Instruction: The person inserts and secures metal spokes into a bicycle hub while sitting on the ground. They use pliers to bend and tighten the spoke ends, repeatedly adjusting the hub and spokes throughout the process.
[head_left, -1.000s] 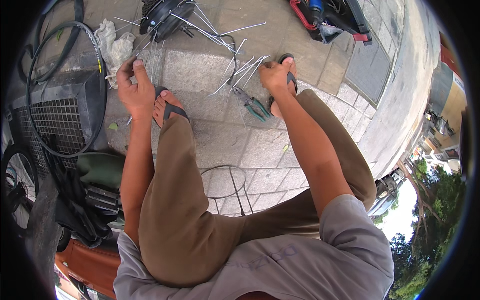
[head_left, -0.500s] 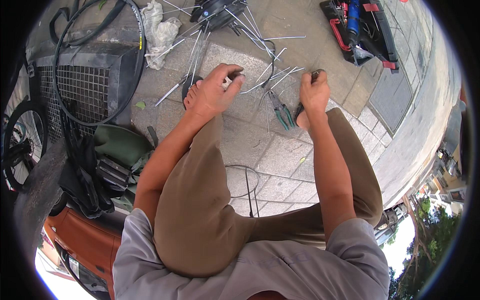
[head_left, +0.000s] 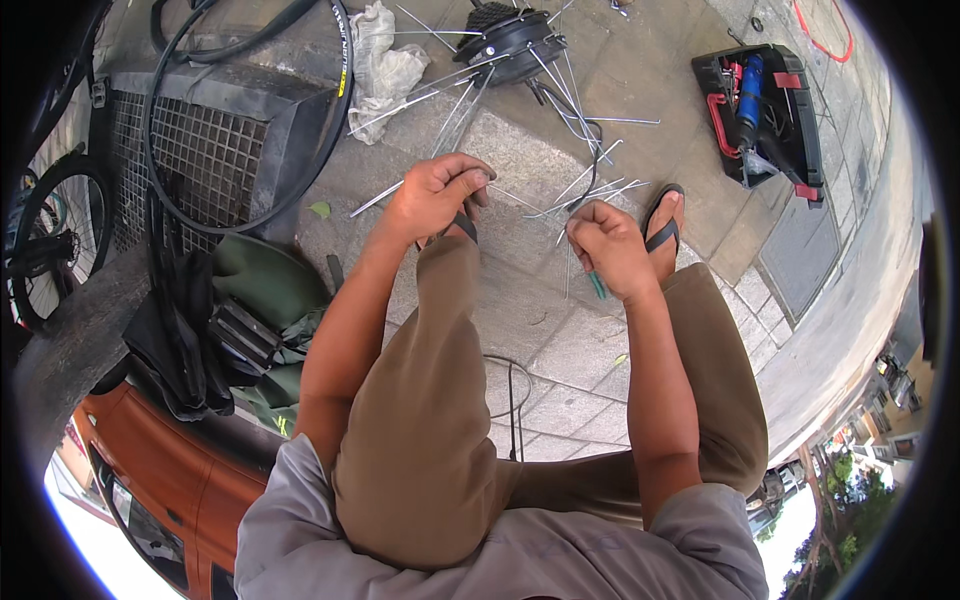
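My left hand (head_left: 440, 200) is closed in a pinch above my sandalled left foot. A thin metal rod runs off to the right beside its fingertips, but I cannot make out whether it is gripped. My right hand (head_left: 612, 248) has its fingers curled together over the pavement, near several loose spokes (head_left: 590, 205); what it holds, if anything, is hidden. Below it show the green handles of pliers (head_left: 597, 285), the rest covered by the hand. Ahead lies a black wheel hub (head_left: 510, 50) with silver spokes sticking out of it and a dark cable (head_left: 597, 170).
A bare rim (head_left: 153, 150) leans over a metal grate (head_left: 215, 125) at the left, near a crumpled whitish bag (head_left: 385, 75). An open black toolbox (head_left: 800, 130) with a blue tool stands at the right. A green bag (head_left: 260, 275) lies by my left arm; my right sandal (head_left: 655, 218) is nearby.
My right hand has moved leftward and down over the pliers, hiding most of them. The left hand's fingers have drawn closer together. The view has shifted, so the hub and toolbox appear further right.
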